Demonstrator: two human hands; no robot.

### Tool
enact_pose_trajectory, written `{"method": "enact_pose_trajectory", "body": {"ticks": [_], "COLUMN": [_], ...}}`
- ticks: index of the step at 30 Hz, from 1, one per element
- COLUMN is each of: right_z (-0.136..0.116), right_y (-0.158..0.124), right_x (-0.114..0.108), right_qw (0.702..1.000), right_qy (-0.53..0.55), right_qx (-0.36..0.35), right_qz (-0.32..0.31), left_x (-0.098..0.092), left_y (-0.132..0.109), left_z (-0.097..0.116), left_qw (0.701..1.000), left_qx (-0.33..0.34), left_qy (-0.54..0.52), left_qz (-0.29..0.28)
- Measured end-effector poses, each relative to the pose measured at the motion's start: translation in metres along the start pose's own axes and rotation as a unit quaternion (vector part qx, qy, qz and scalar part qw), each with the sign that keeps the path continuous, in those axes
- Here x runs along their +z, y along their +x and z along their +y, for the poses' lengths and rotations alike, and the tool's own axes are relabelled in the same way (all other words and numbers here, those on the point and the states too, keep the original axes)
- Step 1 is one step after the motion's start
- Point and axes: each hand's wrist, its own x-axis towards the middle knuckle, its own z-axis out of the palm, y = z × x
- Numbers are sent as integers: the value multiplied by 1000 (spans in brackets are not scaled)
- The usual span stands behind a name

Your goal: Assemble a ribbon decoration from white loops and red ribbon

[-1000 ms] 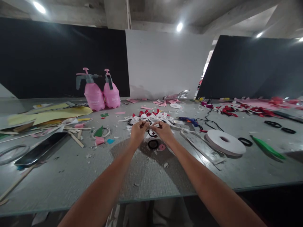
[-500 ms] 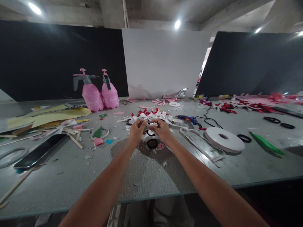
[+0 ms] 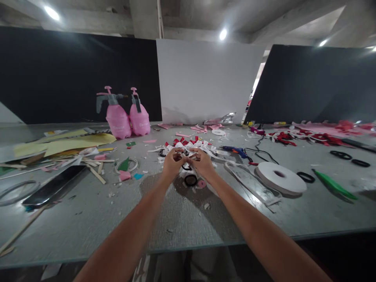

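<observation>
My left hand [image 3: 173, 162] and my right hand [image 3: 202, 163] meet at the middle of the table, fingers bent and pinching. Between the fingertips is a small white ribbon [image 3: 192, 156], mostly covered by the fingers. Just behind them lies a pile of white and red ribbon bows [image 3: 188, 143]. Nearer to me, below the hands, rest a black hair tie [image 3: 190, 180] and a small pink disc [image 3: 201, 183]. Another black ring shows partly under the fingers. To the right are a blue glue gun [image 3: 235, 151] and a white ribbon roll [image 3: 281, 178].
Two pink spray bottles [image 3: 118, 120] stand at the back left. A black phone [image 3: 55, 185], yellow sheets [image 3: 79, 145] and wooden sticks lie left. Rightward are a green pointed object [image 3: 334, 185], black hair ties [image 3: 340, 155] and red-white bows [image 3: 314, 137]. Scraps litter the table.
My fingertips have drawn closer together around the white ribbon, and the thumbs now nearly touch. The whole view has shifted slightly; the things on the table stay in place.
</observation>
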Motion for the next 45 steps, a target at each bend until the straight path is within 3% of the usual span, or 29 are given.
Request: {"method": "enact_pose_trajectory", "body": {"ticks": [4,9,12,15,19,24,26,28,30,32,37,42,45], "right_z": [-1,-1,-2,-11,-44,-81,-79,-66,-49,-36,-34,-23,-8], "right_y": [14,53,74,84,83,57,35,8,-17,-35,-45,-43,-37], "right_x": [2,5,11,13,-13,-83,-106,-123,-134,-141,-146,-144,-145], "right_qw": [999,990,960,906,868,827,780,714,679,682,756,734,764], "right_qy": [-32,-135,-276,-409,-477,-561,-619,-680,-702,-701,-642,-668,-640], "right_qx": [-32,-41,-52,-104,-124,-7,64,130,171,168,118,121,78], "right_qz": [11,14,-6,13,56,-27,-66,-109,-130,-121,-37,-14,-3], "left_x": [-6,-38,-57,-63,-54,-41,-37,-32,-27,-22,-8,9,14], "left_y": [9,32,39,38,33,29,27,25,23,21,14,-2,-9], "left_z": [0,-7,-14,-17,-11,4,11,16,17,17,15,21,22], "left_qw": [999,975,961,959,969,979,981,983,986,988,999,990,985], "left_qx": [-4,5,-8,-19,-3,28,32,33,32,28,26,64,68], "left_qy": [14,-45,-56,-64,-80,-88,-94,-97,-98,-100,-35,58,88], "left_qz": [47,218,270,275,236,179,167,153,134,110,18,-112,-130]}}
